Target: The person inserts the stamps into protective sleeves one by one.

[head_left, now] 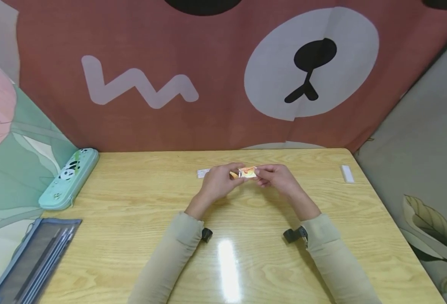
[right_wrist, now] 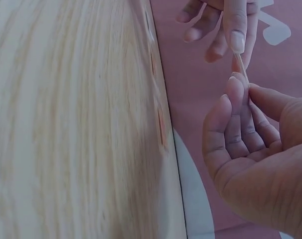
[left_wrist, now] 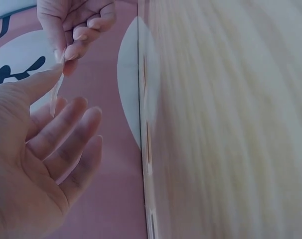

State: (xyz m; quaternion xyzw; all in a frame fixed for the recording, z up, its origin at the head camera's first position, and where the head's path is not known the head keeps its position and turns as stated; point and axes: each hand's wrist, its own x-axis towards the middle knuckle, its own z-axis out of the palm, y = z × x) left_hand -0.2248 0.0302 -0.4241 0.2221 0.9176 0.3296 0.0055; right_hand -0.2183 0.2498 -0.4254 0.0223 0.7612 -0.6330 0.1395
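Note:
A small flat shiny packet [head_left: 248,172] with orange-and-yellow print is held up between both hands, over the far part of the desk. My left hand [head_left: 219,181] pinches its left end between thumb and index finger. At its right end, the thumb and fingers of my right hand [head_left: 278,179] grip it. Both wrist views show the packet [left_wrist: 55,97] edge-on as a thin strip. A white printed slip [head_left: 203,173] lies on the desk, partly hidden behind the left hand.
On the left are a mint panda pencil case [head_left: 69,179] and a blue-edged mesh pouch [head_left: 37,261] with long thin items inside. A small white block [head_left: 347,174] lies at the far right of the wooden desk [head_left: 132,236]. A bear-print cloth [head_left: 132,126] hangs behind.

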